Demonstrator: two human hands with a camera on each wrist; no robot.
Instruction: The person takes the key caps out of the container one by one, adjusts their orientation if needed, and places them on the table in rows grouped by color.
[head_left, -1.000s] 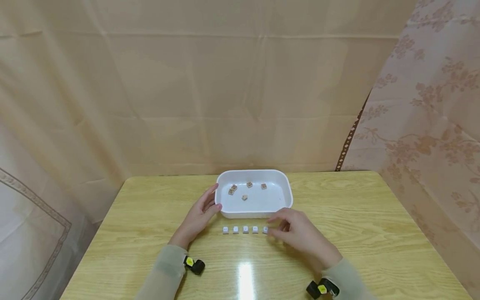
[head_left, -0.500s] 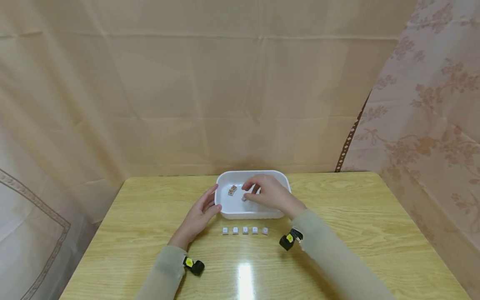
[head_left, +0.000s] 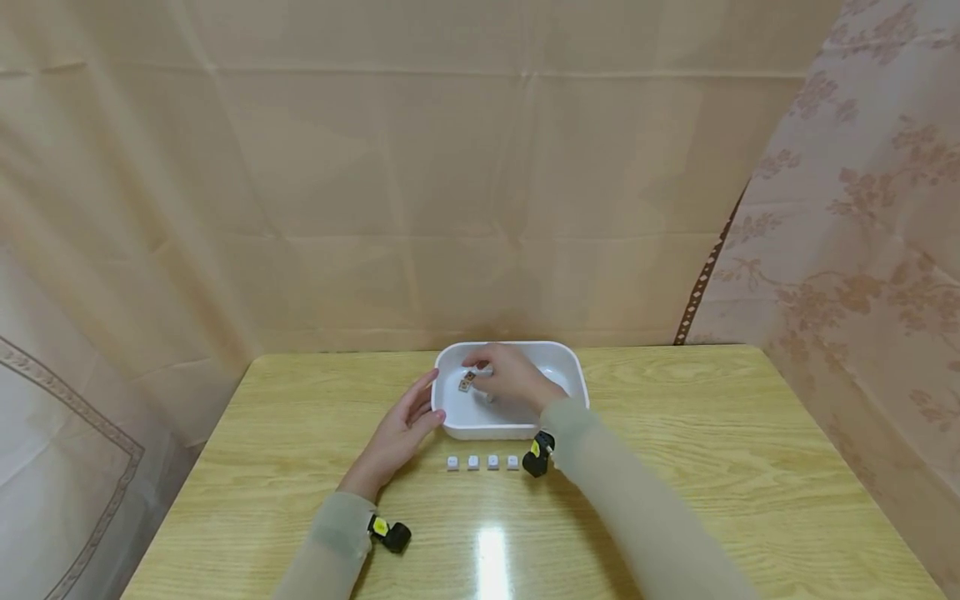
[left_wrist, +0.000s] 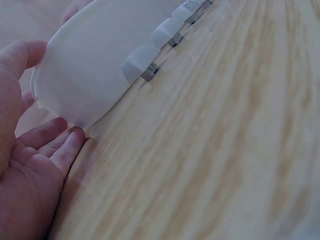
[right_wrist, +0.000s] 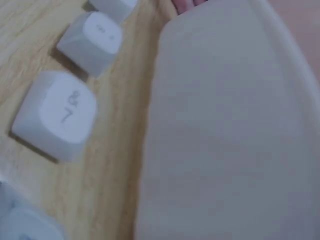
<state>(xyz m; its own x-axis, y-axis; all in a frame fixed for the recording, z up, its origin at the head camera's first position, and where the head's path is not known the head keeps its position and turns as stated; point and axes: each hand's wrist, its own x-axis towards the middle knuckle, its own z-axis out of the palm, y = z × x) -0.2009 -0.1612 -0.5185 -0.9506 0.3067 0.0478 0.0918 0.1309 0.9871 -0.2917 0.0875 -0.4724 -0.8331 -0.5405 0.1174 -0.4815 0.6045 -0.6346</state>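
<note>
A white tray [head_left: 487, 432] stands near the table's back edge. My left hand [head_left: 401, 429] holds its left end, thumb at the front corner and fingers along the side; the left wrist view shows those fingers [left_wrist: 70, 140] against the tray's wall. Over the tray's inside is my right hand [head_left: 510, 375], thumb and forefinger apart beside two small brown square pieces [head_left: 464, 385]. A small pale piece [head_left: 490, 398] lies below the hand. Whether the fingertips touch anything is hard to tell. Other pieces are hidden behind the hand.
In front of the tray runs a row of white keycaps [head_left: 472, 462], some with dark switch-like parts [left_wrist: 150, 72] beneath them. Printed marks show on one keycap [right_wrist: 67, 110]. The wooden table [head_left: 300, 467] ends at a beige curtain [head_left: 375, 208].
My right hand has left the rightmost keycap, gone into the tray and moved left towards the brown pieces. Its wrist now covers that keycap. The left hand keeps its place.
</note>
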